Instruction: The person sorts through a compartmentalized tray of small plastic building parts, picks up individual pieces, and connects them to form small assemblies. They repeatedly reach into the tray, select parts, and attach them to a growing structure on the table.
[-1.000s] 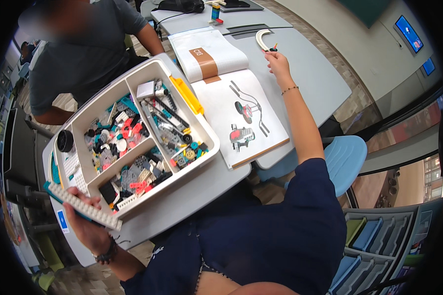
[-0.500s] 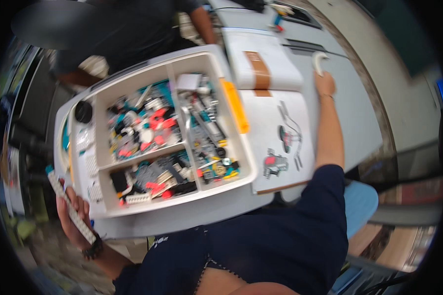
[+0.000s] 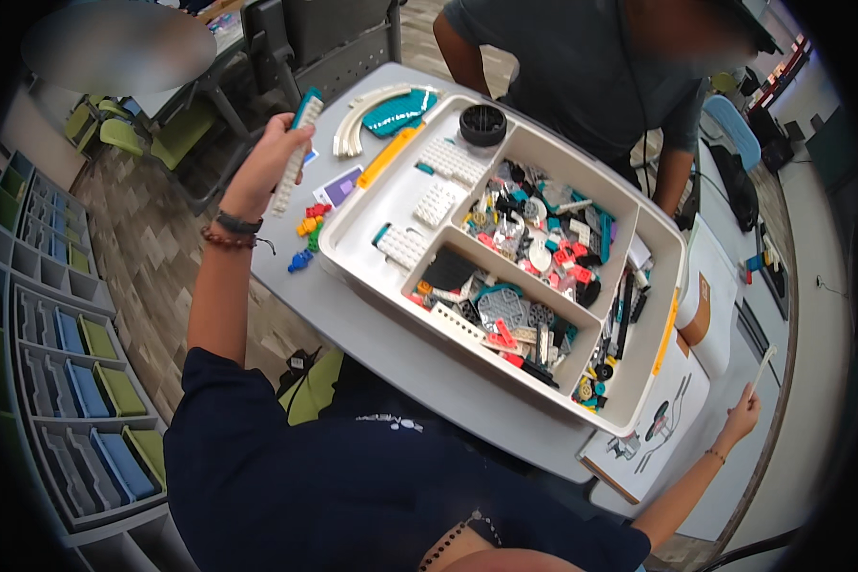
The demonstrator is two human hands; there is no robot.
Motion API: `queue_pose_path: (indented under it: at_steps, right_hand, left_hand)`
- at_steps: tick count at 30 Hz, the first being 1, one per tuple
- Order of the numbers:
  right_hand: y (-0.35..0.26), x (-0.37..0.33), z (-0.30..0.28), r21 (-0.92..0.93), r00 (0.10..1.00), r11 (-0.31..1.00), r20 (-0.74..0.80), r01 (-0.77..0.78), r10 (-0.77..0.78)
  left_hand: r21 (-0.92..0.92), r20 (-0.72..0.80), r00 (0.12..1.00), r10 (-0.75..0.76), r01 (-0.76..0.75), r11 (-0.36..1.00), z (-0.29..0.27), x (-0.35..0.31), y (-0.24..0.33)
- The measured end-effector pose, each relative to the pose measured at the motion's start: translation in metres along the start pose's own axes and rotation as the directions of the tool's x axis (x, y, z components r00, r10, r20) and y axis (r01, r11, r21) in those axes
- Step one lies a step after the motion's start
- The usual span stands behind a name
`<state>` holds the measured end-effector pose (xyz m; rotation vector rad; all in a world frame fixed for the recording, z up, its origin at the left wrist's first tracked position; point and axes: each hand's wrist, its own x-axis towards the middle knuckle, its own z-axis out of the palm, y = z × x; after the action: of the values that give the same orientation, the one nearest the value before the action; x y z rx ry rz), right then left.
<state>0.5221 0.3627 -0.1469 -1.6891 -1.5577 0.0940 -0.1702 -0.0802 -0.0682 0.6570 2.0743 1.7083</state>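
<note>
My left hand (image 3: 269,167) is closed around a long white studded brick bar (image 3: 294,160) with a teal strip along its upper end. It holds the bar up past the table's left edge, beside white curved pieces (image 3: 357,119) and a teal piece (image 3: 400,112). Far to the right, my right hand (image 3: 742,417) grips a white curved building piece (image 3: 764,370), seen nearly edge-on, over the table by the open booklet (image 3: 660,419). Between my hands stands a white divided tray (image 3: 353,238) of building parts.
White studded plates (image 3: 436,203) and a black wheel (image 3: 482,124) sit in the tray's left compartment. Small coloured bricks (image 3: 311,227) and a purple-white card (image 3: 338,187) lie beside it. Across the table is another person (image 3: 582,67). Shelves with bins (image 3: 86,381) stand left.
My view has swung left, bringing shelves and the table's left end into sight. The left hand with the bar has moved up and away from me; the right still holds the curved piece.
</note>
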Motion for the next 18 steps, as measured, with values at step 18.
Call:
queue_pose_path:
  at_steps: [18]
  right_hand:
    - [-0.142, -0.179, -0.102, 0.454, 0.994, 0.886, -0.003, 0.098, -0.109]
  left_hand:
    - [0.362, 0.293, 0.956, 0.017, -0.128, 0.923, 0.034, 0.100, -0.043]
